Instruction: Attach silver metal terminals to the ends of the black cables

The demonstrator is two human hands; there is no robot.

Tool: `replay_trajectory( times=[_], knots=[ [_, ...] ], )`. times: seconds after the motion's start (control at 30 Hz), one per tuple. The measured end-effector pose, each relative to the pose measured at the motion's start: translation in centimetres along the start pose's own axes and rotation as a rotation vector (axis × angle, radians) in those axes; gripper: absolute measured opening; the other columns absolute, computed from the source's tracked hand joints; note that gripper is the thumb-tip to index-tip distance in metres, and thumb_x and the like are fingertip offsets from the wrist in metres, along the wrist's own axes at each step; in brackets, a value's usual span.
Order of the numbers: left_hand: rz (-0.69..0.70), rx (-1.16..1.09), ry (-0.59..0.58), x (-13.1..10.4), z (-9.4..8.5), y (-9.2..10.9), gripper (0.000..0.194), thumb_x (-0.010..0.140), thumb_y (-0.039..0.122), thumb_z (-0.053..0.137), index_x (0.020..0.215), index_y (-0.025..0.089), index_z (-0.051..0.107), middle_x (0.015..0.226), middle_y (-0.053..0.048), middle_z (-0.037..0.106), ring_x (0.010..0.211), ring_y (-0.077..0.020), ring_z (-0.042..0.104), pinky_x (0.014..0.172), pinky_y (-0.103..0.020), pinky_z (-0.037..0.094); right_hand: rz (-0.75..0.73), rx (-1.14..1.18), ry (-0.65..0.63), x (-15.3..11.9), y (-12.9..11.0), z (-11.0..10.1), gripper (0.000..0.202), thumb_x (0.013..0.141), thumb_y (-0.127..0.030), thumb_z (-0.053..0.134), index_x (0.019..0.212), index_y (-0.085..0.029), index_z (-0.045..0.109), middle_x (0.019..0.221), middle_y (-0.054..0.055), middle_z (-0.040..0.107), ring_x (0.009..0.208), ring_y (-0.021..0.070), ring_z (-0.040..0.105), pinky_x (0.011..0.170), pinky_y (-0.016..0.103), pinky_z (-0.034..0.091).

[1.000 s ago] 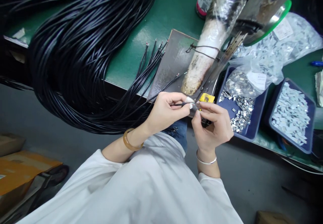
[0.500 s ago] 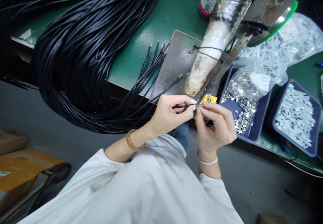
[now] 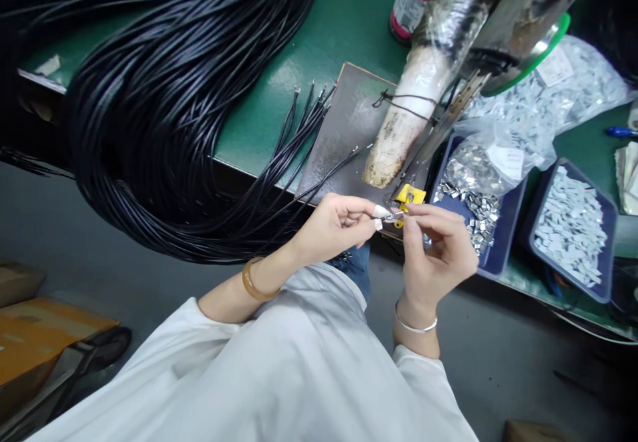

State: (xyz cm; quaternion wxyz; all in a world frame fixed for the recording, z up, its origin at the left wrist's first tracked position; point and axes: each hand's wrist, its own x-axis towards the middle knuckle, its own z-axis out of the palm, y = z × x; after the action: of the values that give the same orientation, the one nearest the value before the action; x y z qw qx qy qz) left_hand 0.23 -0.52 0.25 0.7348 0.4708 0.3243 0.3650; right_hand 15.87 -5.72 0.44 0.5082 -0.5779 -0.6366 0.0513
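My left hand [image 3: 339, 228] is closed in a pinch on the end of a black cable, with its stripped wire tips [image 3: 389, 218] sticking out past the fingertips. Opposite it, my right hand [image 3: 437, 246] pinches a small shiny metal clip [image 3: 398, 215] between thumb and forefinger, right at those wire tips. Whether the clip goes around the wires or only touches them, I cannot tell. Just beyond the fingers is a yellow piece [image 3: 411, 194] at the foot of a metal bar [image 3: 443, 126]. A large bundle of black cables [image 3: 164, 116] hangs over the table edge to the left.
A blue tray [image 3: 503, 256] holds metal clips and a plastic bag; another tray [image 3: 609, 276] holds pale flat pieces. A wrapped white post [image 3: 393, 136] slants over a grey plate [image 3: 343, 116]. A bottle [image 3: 409, 4] stands behind on the green table [image 3: 356, 16].
Both hands have shifted slightly down, the right one also to the right. More of the wire tips and clip now shows between the fingers, and the yellow piece is less covered.
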Motion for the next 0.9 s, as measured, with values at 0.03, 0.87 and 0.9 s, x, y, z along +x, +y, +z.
replay_trajectory(
  times=[0.03,0.87,0.9],
  knots=[
    [-0.003,0.002,-0.006,-0.1,0.0,-0.1,0.014,0.076,0.018,0.066,0.084,0.01,0.074,0.052,0.003,0.051,0.048,-0.0063,0.044,0.049,-0.019,0.038,-0.035,-0.056,0.01,0.0,-0.2,-0.3,0.013,0.085,-0.014,0.07,0.094,-0.024,0.069,0.089,-0.001,0.073,0.082,0.0155,0.072,0.073,0.03,0.06],
    [0.166,0.055,0.228,0.4,0.7,-0.9,0.011,0.076,0.02,0.071,0.077,0.011,0.077,0.069,-0.003,0.073,0.062,-0.01,0.063,0.059,-0.018,0.05,-0.007,0.041,0.11,-1.4,0.8,1.6,0.016,0.085,-0.011,0.07,0.096,-0.022,0.065,0.095,0.0,0.075,0.089,0.0161,0.075,0.083,0.035,0.064],
    [0.173,0.06,0.23,0.4,0.7,-0.9,0.011,0.077,0.02,0.071,0.077,0.011,0.077,0.068,-0.003,0.072,0.061,-0.0098,0.063,0.059,-0.018,0.05,-0.023,0.027,0.09,-1.4,0.8,1.7,0.015,0.085,-0.01,0.07,0.094,-0.022,0.066,0.096,0.001,0.075,0.09,0.016,0.074,0.081,0.034,0.063]
  ],
)
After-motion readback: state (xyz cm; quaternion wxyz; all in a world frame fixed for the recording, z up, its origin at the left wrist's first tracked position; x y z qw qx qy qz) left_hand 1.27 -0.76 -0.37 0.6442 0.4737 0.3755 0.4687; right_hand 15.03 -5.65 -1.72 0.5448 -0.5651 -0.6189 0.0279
